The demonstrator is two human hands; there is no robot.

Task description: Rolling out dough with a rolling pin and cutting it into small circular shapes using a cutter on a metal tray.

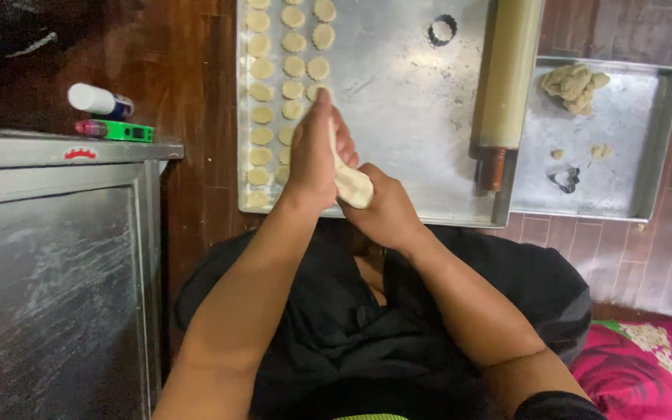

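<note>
left hand (313, 152) + right hand (386, 214) | pressing soft pale dough (350, 183) (elongated roll)

Both hands, left hand (313, 159) and right hand (386, 214), press a dough piece (350, 183) between them above a tray (414, 117) of dough rounds (293, 66).

Person is wearing black clothing over lap and torso; left hand (313, 159) and right hand (386, 210) are showing bare forearms.
</note>
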